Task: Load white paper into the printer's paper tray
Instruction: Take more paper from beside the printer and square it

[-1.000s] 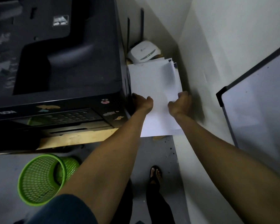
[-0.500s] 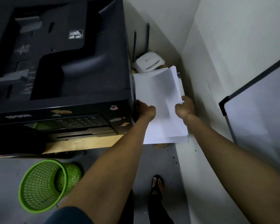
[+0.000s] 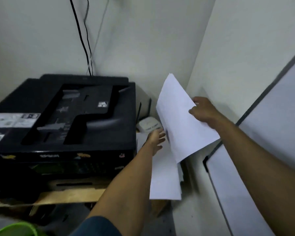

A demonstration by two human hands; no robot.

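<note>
One black printer (image 3: pixel 63 120) sits far left of the grip, one white router (image 3: pixel 148 124) just beside it. The left hand (image 3: pixel 156 139) reaches in, fingers straight and relaxed, holding nothing, resting over one paper stack (image 3: pixel 163 181) lying flat below. One lifted sheaf of white paper (image 3: pixel 180 120) tilts up, long axis running from lower right to upper left, top corner toward the wall. The right hand (image 3: pixel 203 110) pinches its right edge, fingers curled. One whiteboard (image 3: pixel 245 184) leans right of the grip.

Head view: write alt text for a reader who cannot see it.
The right hand holds white sheets lifted beside a black printer. The left hand reaches, fingers open, over the paper stack left below, near a white router.
</note>
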